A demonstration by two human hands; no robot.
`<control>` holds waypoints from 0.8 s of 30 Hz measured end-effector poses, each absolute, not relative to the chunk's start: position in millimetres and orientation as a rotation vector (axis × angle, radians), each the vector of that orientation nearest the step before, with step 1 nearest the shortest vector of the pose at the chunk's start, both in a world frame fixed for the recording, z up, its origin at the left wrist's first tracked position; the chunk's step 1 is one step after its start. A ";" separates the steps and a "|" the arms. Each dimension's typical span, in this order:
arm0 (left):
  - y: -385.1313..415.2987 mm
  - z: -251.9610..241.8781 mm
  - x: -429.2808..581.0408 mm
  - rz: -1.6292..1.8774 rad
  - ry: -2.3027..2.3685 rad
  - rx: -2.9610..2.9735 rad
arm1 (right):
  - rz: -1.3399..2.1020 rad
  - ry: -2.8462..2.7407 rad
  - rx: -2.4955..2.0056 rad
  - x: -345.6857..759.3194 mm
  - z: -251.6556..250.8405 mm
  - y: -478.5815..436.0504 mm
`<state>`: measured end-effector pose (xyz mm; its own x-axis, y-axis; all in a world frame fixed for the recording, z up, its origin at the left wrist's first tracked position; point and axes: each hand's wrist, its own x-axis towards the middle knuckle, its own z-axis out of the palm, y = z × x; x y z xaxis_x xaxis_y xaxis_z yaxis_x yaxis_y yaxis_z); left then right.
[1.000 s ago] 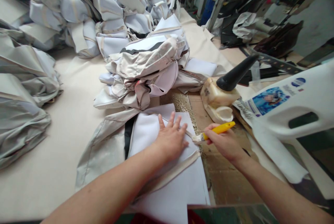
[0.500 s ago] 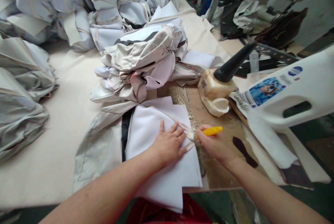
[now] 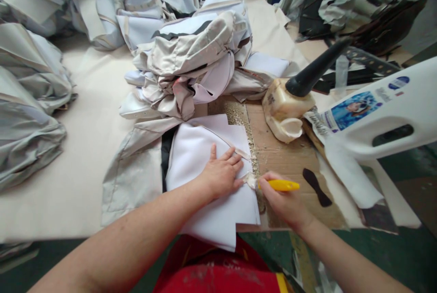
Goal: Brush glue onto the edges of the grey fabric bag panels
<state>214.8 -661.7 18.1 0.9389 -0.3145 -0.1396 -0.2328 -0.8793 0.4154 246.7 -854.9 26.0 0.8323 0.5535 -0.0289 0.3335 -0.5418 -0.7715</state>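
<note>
My left hand (image 3: 223, 172) lies flat with spread fingers on a stack of white fabric panels (image 3: 211, 215), pressing it against the table. Pinched in my right hand (image 3: 283, 199) is a yellow-handled brush (image 3: 285, 185). Its whitish tip touches a narrow beige strip at the panels' right edge, just beyond my left fingertips. Another beige strip (image 3: 241, 153) runs diagonally across the white material above. Grey-beige fabric (image 3: 136, 170) with a black band extends from the left side of the panels.
A glue-stained container (image 3: 288, 108) with a black cone-shaped top stands on cardboard (image 3: 283, 156). To its right lies a big white jug (image 3: 385, 115). A dark cut piece (image 3: 317, 187) rests on the cardboard. Bundled fabric pieces (image 3: 191, 56) are heaped behind, with more along the left.
The brush tip has moved from between the two strips down onto the lower strip, my right hand going with it. My left hand stays on the panels. The camera view has tilted downward.
</note>
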 end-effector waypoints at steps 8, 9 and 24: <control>-666.3 8.9 211.4 -0.178 -0.411 2.745 | 0.281 -0.557 -2.210 223.1 38.7 -872.1; -667.1 9.6 211.0 -0.178 -0.407 2.751 | 0.215 -0.560 -2.210 230.1 38.0 -868.4; -678.9 46.6 193.4 -0.310 -0.414 2.725 | 0.171 -0.916 -2.153 158.2 22.0 -889.0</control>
<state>193.4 -678.9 46.6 0.9328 -0.3236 -0.1588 -0.2431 -0.8900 0.3857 158.2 -889.0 22.0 0.7317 0.6613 0.1650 0.5572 -0.4409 -0.7037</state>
